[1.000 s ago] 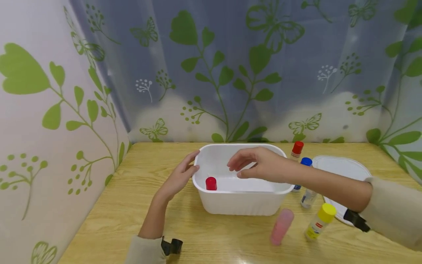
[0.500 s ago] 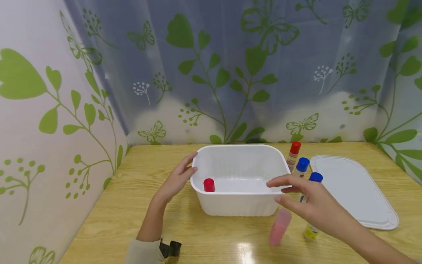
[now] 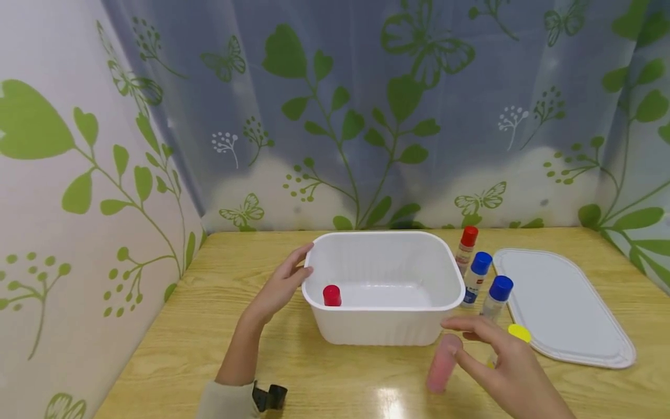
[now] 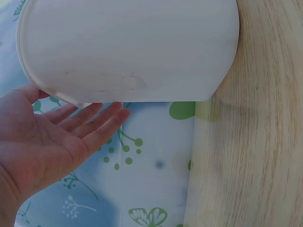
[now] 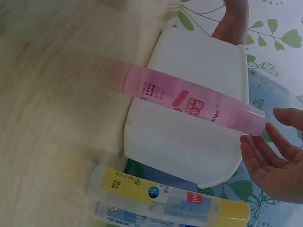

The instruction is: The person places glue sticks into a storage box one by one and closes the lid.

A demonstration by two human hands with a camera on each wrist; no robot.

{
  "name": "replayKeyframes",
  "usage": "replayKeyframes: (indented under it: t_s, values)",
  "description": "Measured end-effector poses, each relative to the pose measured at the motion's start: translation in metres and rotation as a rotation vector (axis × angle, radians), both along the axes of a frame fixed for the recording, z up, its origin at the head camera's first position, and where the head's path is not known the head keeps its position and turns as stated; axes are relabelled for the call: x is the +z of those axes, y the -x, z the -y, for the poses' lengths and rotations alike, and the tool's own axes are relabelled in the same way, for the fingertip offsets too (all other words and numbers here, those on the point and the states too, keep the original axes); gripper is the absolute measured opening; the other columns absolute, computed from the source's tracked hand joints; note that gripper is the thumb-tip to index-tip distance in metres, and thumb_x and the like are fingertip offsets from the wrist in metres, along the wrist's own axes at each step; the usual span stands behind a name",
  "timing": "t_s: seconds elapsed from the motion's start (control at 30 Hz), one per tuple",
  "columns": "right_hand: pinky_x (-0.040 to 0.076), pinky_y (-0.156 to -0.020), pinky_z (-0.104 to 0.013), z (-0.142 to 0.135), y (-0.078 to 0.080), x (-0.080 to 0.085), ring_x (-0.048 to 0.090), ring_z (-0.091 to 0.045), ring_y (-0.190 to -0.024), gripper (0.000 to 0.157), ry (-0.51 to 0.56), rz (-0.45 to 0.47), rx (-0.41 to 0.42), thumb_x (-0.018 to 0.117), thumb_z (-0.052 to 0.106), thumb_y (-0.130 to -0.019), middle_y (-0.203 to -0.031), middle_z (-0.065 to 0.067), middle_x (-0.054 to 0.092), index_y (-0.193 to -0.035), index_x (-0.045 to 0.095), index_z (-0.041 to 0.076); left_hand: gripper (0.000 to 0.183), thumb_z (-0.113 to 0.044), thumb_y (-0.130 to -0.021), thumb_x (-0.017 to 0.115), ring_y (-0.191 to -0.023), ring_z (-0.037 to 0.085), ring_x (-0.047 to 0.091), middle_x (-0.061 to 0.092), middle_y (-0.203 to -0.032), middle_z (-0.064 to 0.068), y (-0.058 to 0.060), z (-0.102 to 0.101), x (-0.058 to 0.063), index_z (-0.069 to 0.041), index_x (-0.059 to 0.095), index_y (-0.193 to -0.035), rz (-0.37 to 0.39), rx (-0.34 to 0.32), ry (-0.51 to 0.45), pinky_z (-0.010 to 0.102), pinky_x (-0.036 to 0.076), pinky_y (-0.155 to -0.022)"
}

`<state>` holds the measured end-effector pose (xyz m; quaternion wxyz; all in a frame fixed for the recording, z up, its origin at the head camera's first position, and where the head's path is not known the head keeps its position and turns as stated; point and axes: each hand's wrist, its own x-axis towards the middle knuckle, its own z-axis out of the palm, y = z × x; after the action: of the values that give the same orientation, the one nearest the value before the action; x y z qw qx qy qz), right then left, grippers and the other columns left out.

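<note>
A white plastic bin (image 3: 371, 326) stands on the table, and the red cap (image 3: 332, 295) of a bottle shows inside its left end. My left hand (image 3: 280, 285) rests against the bin's left rim; in the left wrist view its fingers lie nearly straight along the outer wall. Just in front of the bin's right end, a pink liquid glue bottle (image 3: 442, 365) stands upright. Around its top, my right hand (image 3: 502, 361) hovers with thumb and fingers spread. In the right wrist view a small gap separates the fingertips from the pink bottle (image 5: 194, 101).
Right of the bin stand a red-capped bottle (image 3: 465, 250) and two blue-capped glue bottles, the nearer one (image 3: 494, 298) clear. A yellow-capped glue bottle (image 3: 519, 333) is partly behind my right hand. The white lid (image 3: 565, 308) lies flat at the right. A patterned curtain (image 3: 335, 116) hangs behind.
My right hand has come out of the bin, moved right and toward me, and down to the pink glue bottle. My left hand has stayed at the bin's rim.
</note>
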<state>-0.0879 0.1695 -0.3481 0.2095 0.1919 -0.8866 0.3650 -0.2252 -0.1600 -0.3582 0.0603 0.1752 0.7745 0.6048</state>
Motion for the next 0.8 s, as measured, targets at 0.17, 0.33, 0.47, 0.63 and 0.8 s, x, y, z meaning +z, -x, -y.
replayKeyframes:
  t_s: [0.17,0.33,0.47,0.63,0.8]
  values:
    - [0.051,-0.072,-0.025,-0.006,0.001,-0.013,0.057,-0.005,-0.093,0.033,0.092,0.094,0.054,0.071,0.001,-0.078,-0.104,0.002,0.063,-0.108,0.063,0.011,0.05,-0.013,-0.097,0.043,-0.127,0.032,0.033,0.027,-0.145,0.017,0.0,-0.002,0.0,-0.008,0.027,-0.144,0.001,0.001,0.002,0.045,0.032,-0.1]
    - [0.051,-0.074,-0.026,-0.007,0.0,-0.019,0.057,-0.005,-0.094,0.033,0.167,0.259,0.044,0.069,0.005,-0.081,-0.109,-0.002,0.061,-0.112,0.06,0.008,0.05,-0.014,-0.097,0.043,-0.128,0.032,0.033,0.026,-0.145,0.016,0.001,0.0,-0.001,-0.01,0.027,-0.144,0.002,-0.001,0.008,0.045,0.032,-0.1]
    - [0.051,-0.075,-0.025,-0.006,-0.002,-0.02,0.057,-0.007,-0.095,0.033,0.191,0.335,0.02,0.068,0.008,-0.082,-0.113,-0.003,0.058,-0.114,0.058,0.008,0.05,-0.016,-0.098,0.043,-0.128,0.032,0.033,0.026,-0.145,0.015,0.001,0.001,-0.001,-0.01,0.027,-0.144,0.006,-0.008,0.005,0.044,0.032,-0.1]
    - [0.05,-0.076,-0.023,-0.004,-0.001,-0.019,0.057,-0.007,-0.095,0.033,0.194,0.346,0.015,0.068,0.007,-0.082,-0.112,-0.003,0.058,-0.113,0.058,0.008,0.05,-0.015,-0.098,0.043,-0.127,0.032,0.033,0.026,-0.145,0.015,0.0,0.002,-0.002,-0.01,0.026,-0.144,0.009,-0.005,0.003,0.044,0.033,-0.1]
    - [0.051,-0.075,-0.024,-0.002,-0.002,-0.02,0.057,-0.006,-0.093,0.033,0.173,0.3,-0.002,0.069,0.001,-0.08,-0.108,-0.001,0.06,-0.11,0.059,0.008,0.05,-0.015,-0.098,0.043,-0.126,0.032,0.035,0.028,-0.145,0.016,0.0,0.001,-0.001,-0.009,0.026,-0.144,-0.004,-0.01,-0.004,0.044,0.034,-0.099]
